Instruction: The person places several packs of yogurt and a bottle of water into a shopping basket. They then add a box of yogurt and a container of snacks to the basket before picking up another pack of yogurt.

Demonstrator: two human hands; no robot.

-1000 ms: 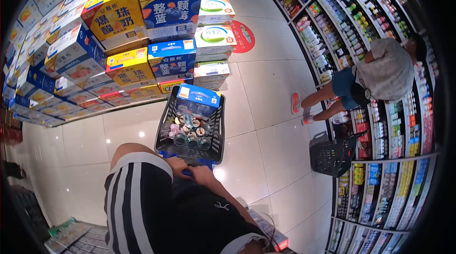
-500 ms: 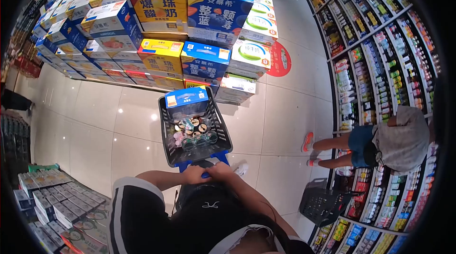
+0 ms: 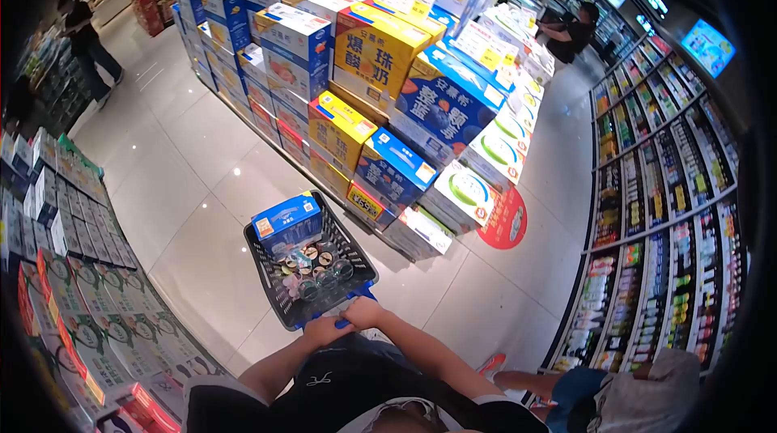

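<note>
Black slotted plastic basket [image 3: 346, 240]: on a blue frame, ahead of the person, beside the stacked cartons [image 3: 394, 170].
Left hand [image 3: 324, 331]: fingers curled closed on blue handle [image 3: 343, 323].
Right hand [image 3: 364, 314]: likewise closed, same handle.
Contents: blue-and-white cardboard box [image 3: 287, 218] at far end; clear round containers [image 3: 325, 279] nearer.
Risk, right swing: basket corner could knock low cartons.
Risk, sudden stop: box could topple, containers roll.
</note>
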